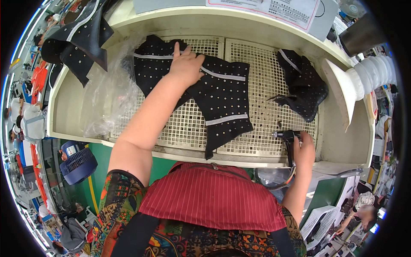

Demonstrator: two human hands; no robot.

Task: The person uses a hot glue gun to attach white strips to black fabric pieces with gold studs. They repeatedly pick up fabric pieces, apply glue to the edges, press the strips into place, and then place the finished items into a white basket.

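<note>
My left hand (186, 66) lies on a black fabric piece (224, 88), its fingers spread. White stripes and rows of small shiny dots run across the cloth, which rests flat on a cream perforated grid (265, 107). At the right front, my right hand (304, 152) is closed around a black air gun (289, 136) with a metal nozzle pointing left. A hose and cables hang down from its handle over the front edge. Another dotted black piece (306, 88) lies crumpled at the right of the grid, apart from both hands.
Clear plastic film (109, 98) bunches at the tray's left. More black dotted pieces (79, 43) drape over its far-left rim. A white duct hood (342, 92) with a ribbed hose stands on the right. A blue fan (78, 162) is below left. Other people work in the background.
</note>
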